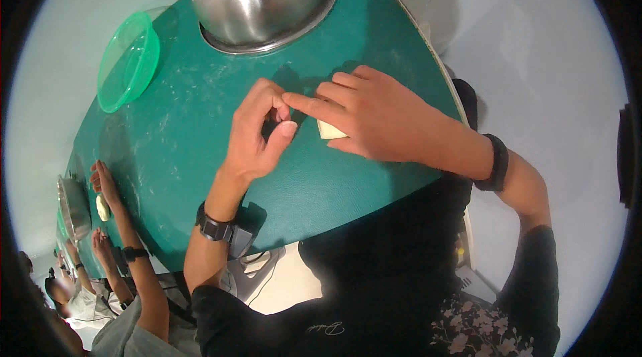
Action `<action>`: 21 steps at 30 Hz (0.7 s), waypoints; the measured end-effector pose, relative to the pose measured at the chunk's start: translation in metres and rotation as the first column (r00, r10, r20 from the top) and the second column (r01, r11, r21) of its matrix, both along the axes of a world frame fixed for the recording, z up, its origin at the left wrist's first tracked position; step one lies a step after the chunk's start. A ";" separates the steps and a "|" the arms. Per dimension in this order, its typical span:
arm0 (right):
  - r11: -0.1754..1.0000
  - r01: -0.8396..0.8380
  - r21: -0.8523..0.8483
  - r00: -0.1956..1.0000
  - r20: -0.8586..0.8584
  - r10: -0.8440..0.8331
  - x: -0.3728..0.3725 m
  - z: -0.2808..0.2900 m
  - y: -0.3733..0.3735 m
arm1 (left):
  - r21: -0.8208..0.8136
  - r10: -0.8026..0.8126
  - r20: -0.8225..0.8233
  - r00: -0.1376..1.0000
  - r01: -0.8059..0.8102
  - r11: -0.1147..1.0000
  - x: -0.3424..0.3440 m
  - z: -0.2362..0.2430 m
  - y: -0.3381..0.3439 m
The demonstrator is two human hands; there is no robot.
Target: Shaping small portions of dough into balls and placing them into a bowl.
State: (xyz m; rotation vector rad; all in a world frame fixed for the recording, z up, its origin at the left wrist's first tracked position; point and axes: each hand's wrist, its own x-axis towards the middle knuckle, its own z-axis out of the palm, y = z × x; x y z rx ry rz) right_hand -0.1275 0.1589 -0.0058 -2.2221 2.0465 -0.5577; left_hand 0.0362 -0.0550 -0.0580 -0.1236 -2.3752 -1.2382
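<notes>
My left hand [257, 133] hovers over the green table, its fingers curled in loosely and its thumb a little apart. Nothing shows inside the curl. To its right, my right hand [374, 116] is bent over a pale, cream-coloured piece of dough [330, 131], thumb below it and fingers above. Only one edge of the dough is visible; the palm covers the rest. The right index finger reaches across and touches the curled fingers of my left hand.
An upturned steel basin [264, 9] stands at the far side of the green table [180, 163], marked with whitish smears. Left of it is a green translucent plastic basin [130, 62]. At the lower left, a co-worker's hands [103, 186] are near a pale dough piece [102, 208] and a metal bowl [73, 210].
</notes>
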 end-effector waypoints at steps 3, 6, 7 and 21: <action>0.999 -0.002 -0.041 0.997 -0.083 -0.002 0.003 -0.004 0.003 | 0.071 0.048 0.004 0.999 -0.048 0.996 0.000 0.002 0.004; 0.996 0.019 -0.083 0.995 -0.095 -0.026 0.005 -0.015 0.006 | 0.069 0.042 -0.008 0.999 -0.041 0.997 0.000 0.001 0.003; 0.996 0.028 -0.087 0.996 -0.079 -0.035 0.005 -0.017 0.006 | 0.069 0.041 -0.009 0.999 -0.041 0.997 0.000 0.002 0.004; 0.985 0.131 -0.108 0.935 0.344 -0.087 -0.037 -0.028 0.072 | -0.079 0.009 0.073 0.997 -0.003 0.997 -0.003 0.009 0.015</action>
